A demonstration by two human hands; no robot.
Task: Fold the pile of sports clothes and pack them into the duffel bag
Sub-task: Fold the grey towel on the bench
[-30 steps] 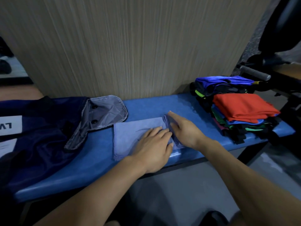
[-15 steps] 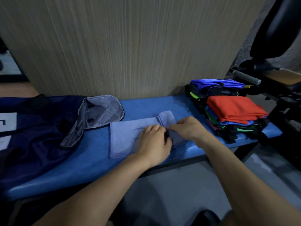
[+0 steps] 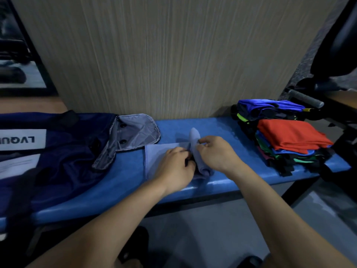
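Note:
A light blue garment (image 3: pixel 160 157) lies flat on the blue bench (image 3: pixel 222 126). Its right part is lifted into an upright fold (image 3: pixel 194 138). My right hand (image 3: pixel 216 152) pinches that raised fold near its top. My left hand (image 3: pixel 174 167) rests on the cloth with its fingers curled against the base of the fold. The navy duffel bag (image 3: pixel 63 151) lies at the left end of the bench, its grey-lined flap (image 3: pixel 135 132) turned open. A pile of sports clothes (image 3: pixel 289 138), orange on top, sits at the right end.
A wood-grain wall panel (image 3: pixel 164 55) rises right behind the bench. Dark gym equipment with a padded bar (image 3: pixel 307 98) stands at the far right. Grey floor (image 3: pixel 222 225) lies below the bench's front edge.
My right hand went from pressing flat on the garment to pinching its right part and lifting it upright. My left hand's fingers curled in at the fold.

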